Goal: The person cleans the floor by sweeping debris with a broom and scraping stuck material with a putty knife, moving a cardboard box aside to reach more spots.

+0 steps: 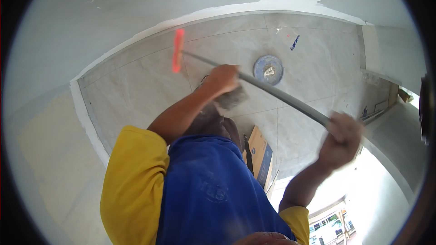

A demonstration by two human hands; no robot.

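Note:
A long grey pole (290, 102) slants across the view, with a blurred red-orange bar-shaped head (178, 51) at its far end; the kind of tool cannot be made out. My left hand (223, 80) is wrapped around the pole partway down, nearer the head. Farther back, at the right end of the pole, my right hand (343, 137) grips it and is smeared by motion. The red-orange head overlaps the tiled floor near the foot of the wall. My feet and lower legs are partly hidden below my left arm.
A round blue container (268, 70) with whitish material in it sits on the tiled floor (309, 77). Beyond it lies a small blue scrap (295, 43). A cardboard box (259, 152) stands beside me. Patchily coated walls (150, 0) surround the floor, and bright openings show at right.

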